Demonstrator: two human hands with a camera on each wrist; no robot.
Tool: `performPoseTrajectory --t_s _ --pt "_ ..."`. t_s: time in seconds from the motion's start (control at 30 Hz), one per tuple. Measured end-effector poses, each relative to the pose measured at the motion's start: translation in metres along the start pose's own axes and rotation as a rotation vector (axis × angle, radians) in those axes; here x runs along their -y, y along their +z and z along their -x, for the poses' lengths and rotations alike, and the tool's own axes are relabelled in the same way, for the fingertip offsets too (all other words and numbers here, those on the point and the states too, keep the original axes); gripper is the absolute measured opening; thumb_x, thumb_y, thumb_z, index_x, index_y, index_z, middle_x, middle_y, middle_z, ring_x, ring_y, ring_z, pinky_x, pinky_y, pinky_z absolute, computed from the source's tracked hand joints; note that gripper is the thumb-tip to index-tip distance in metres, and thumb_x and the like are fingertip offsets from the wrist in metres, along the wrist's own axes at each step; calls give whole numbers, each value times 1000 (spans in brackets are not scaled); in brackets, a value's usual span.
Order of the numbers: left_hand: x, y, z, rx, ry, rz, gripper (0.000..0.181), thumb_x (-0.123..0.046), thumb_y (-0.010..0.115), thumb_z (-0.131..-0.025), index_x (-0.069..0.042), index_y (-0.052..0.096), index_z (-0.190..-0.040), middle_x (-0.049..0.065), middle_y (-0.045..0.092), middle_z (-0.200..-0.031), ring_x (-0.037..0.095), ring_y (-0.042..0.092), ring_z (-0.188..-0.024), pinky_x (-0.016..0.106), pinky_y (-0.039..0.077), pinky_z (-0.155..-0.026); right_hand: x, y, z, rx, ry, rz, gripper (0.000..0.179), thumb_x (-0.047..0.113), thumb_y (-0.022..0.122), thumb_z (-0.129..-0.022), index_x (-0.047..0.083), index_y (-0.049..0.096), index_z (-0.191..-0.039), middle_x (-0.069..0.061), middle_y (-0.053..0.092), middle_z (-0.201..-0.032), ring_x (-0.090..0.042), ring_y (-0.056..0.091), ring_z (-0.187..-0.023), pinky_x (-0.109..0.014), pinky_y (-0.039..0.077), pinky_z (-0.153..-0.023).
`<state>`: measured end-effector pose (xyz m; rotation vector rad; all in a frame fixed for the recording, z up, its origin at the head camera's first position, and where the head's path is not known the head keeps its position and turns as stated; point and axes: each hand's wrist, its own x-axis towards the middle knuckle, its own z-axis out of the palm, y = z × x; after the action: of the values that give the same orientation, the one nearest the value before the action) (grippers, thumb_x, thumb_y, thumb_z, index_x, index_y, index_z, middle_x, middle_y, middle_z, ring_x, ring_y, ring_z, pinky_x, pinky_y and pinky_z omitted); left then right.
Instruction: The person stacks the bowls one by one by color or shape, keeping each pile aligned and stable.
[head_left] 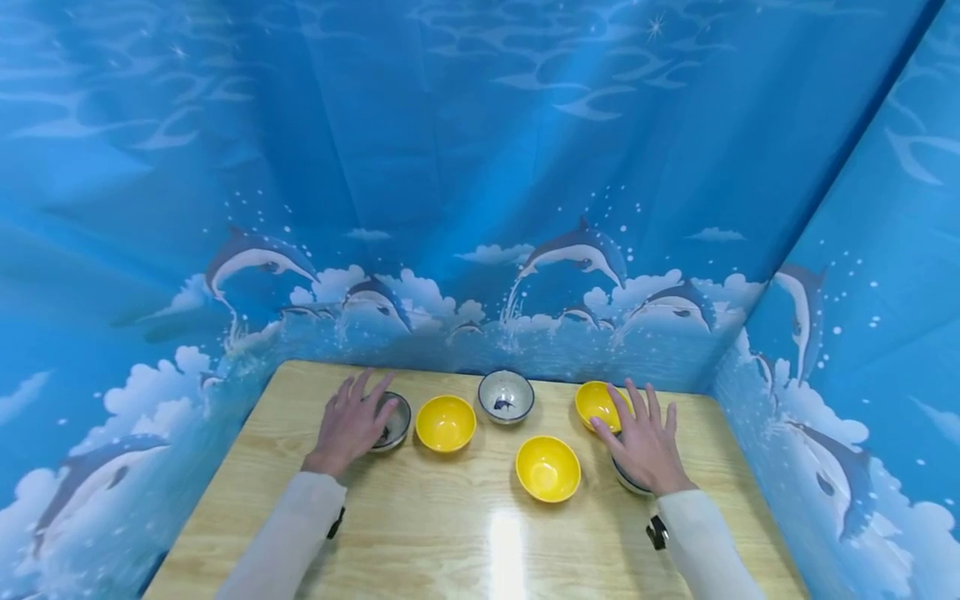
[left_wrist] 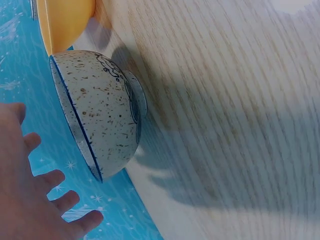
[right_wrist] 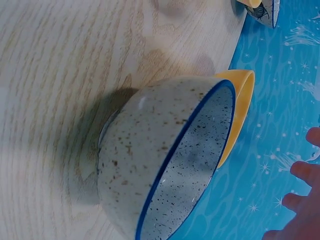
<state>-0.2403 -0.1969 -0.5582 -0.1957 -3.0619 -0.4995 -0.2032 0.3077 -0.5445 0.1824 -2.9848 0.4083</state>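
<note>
My left hand (head_left: pixel 350 425), fingers spread, hovers over the left side of a speckled bowl (head_left: pixel 393 423). In the left wrist view that blue-rimmed bowl (left_wrist: pixel 97 112) stands upright, apart from the fingers. My right hand (head_left: pixel 647 442) is also spread, above another speckled bowl (head_left: pixel 632 478) that it mostly hides in the head view. The right wrist view shows this speckled bowl (right_wrist: pixel 150 155) with a blue rim, the fingers away from it. A yellow bowl (head_left: pixel 597 406) lies just beyond the right hand, its edge overlapped by the thumb and fingers.
Between the hands are a yellow bowl (head_left: pixel 446 424), a pale bowl with a dark fish drawing (head_left: pixel 506 397) and a nearer yellow bowl (head_left: pixel 547 469). All stand on a wooden table (head_left: pixel 420 533). A blue dolphin-print curtain (head_left: pixel 450 208) borders its back and sides.
</note>
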Motion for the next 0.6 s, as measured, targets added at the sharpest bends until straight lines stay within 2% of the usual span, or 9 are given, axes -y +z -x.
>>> performPoseTrajectory --t_s 0.17,0.6 --pt "4 -1 2 22 -16 43 61 -46 44 -116 -21 35 -171 27 23 -178 57 25 -160 81 34 -121 2 1 1 -8 2 -13 80 63 51 -110 16 32 -172 -28 19 -179 -58 8 -164 -88 0 -124" --pt "15 1 6 67 -114 198 63 -40 48 -115 -18 32 -172 28 19 -178 59 27 -157 84 30 -120 17 7 5 -21 -30 -50 79 57 55 -110 11 34 -171 -27 26 -177 -57 12 -164 -82 13 -129"
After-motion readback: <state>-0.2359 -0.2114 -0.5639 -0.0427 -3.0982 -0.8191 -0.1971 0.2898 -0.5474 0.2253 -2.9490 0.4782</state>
